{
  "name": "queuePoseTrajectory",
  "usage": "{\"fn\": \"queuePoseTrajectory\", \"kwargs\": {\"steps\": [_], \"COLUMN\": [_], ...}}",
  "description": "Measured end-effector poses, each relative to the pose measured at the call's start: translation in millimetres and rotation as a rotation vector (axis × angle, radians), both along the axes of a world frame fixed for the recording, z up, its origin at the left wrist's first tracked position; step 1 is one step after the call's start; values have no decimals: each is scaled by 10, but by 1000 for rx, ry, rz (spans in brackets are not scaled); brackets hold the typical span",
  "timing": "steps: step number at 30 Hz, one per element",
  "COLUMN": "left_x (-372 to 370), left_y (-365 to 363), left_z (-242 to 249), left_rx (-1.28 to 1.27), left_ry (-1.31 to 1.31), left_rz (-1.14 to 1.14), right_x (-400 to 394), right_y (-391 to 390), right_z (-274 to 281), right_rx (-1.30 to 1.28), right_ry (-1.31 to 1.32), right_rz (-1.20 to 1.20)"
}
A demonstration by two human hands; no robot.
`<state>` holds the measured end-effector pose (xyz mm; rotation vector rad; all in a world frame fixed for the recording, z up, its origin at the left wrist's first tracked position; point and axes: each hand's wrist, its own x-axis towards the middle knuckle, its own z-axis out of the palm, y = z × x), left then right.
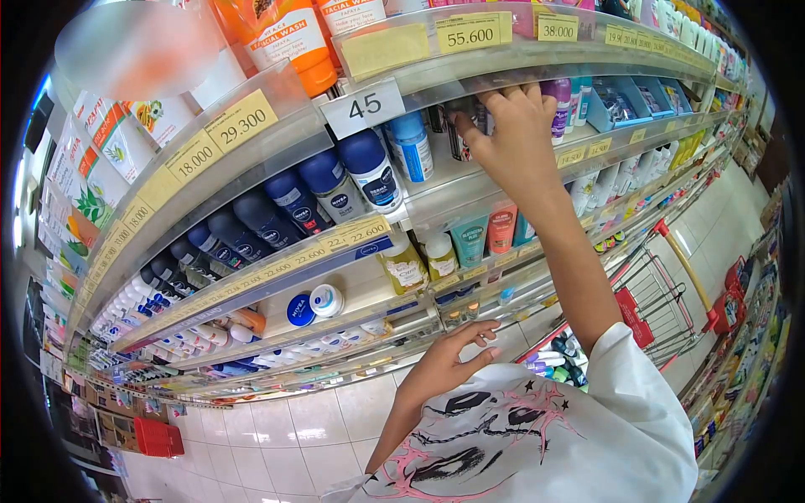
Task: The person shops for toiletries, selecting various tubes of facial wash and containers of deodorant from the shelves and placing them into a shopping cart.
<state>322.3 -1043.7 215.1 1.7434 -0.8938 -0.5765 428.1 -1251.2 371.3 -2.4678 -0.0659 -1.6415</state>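
Observation:
My right hand point(516, 138) reaches into a shelf, its fingers on or around dark bottles point(463, 126) that it partly covers. What it holds is mostly hidden. Left of it stands a light blue roll-on bottle point(412, 147), beside a dark blue capped one point(370, 170). A purple bottle point(558, 109) stands just right of the fingers. My left hand point(450, 356) hangs low before my shirt, fingers apart, holding nothing.
Orange face wash tubes point(285, 46) line the upper shelf. Tubes and yellowish bottles point(404, 265) stand on the lower shelf. A price rail point(587, 154) runs below my right hand. A shopping cart point(662, 293) stands at the right, a red basket point(158, 437) at lower left.

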Motion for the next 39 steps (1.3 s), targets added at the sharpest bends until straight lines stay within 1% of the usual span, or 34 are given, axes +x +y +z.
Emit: {"fn": "queuePoseTrajectory", "kwargs": {"steps": [5,10,12,13,14,16,17,18,19,20,21,22,23,24,25,26,27,28,29,30,31,32,33,34,35,37,38,39], "left_x": [13,-5,-11,-18,-12,-7,-18,-11,-23,-28,-44,-59,-76,-89,-99,-106,-109,-120,-125,-119,-98,-85,-73,-63,-34,-16,-14,-16], "left_y": [25,37,39,41,28,79,124,160,231,286,345,409,485,552,621,695,792,827,835,840,870,828,783,755,789,700,637,575], "left_z": [-85,-65,-120,-130,-154,-188,-201,-218,-256,-310,-396,-508,-641,-745,-838,-939,-1053,-1079,-1097,-1123,-1176,-1168,-1147,-1134,-1207,-1174,-1150,-1133], "left_rx": [-49,-1,-67,-33,-91,-16,0,13,71,75,72,69,106,134,291,445,492,518,662,799,829,835,825,816,767,759,747,764], "left_ry": [-5,15,9,0,21,-16,-2,3,80,137,239,336,356,369,291,209,172,184,155,120,142,140,155,172,188,183,176,181], "left_rz": [-3,-7,2,15,10,29,46,66,113,143,190,243,279,263,252,237,170,150,80,9,-14,-25,10,45,55,60,69,65], "right_x": [5,37,-8,-58,-126,-326,-469,-664,-876,-1063,-1199,-1421,-1671,-1852,-2025,-2220,-2460,-2798,-3092,-3494,-3680,-3736,-4026,-4099,-4050,-3944,-3909,-3782], "right_y": [-22,-57,-75,-71,-90,-150,-294,-419,-565,-706,-831,-1034,-1249,-1420,-1579,-1737,-1860,-1922,-1836,-1758,-1622,-1474,-1206,-904,-677,-353,-209,-137], "right_z": [16,-5,-59,-70,-96,-167,-229,-312,-380,-480,-678,-881,-1108,-1399,-1755,-2157,-2629,-3226,-3707,-4399,-4673,-4681,-5149,-5362,-5325,-5453,-5676,-5691], "right_rx": [-34,-28,-3,15,38,-41,33,74,46,18,110,298,487,615,741,685,620,644,675,784,951,1148,1119,1190,1354,1369,1337,1506], "right_ry": [15,25,55,51,51,-198,-165,-129,-65,-7,117,305,488,517,544,655,769,784,903,1017,1467,1781,1631,1457,1362,1294,1132,1042], "right_rz": [-16,-23,-55,12,74,244,382,344,440,540,419,354,290,154,15,-205,-420,-409,-560,-598,-657,-476,-393,-377,-372,-401,-408,-433]}}
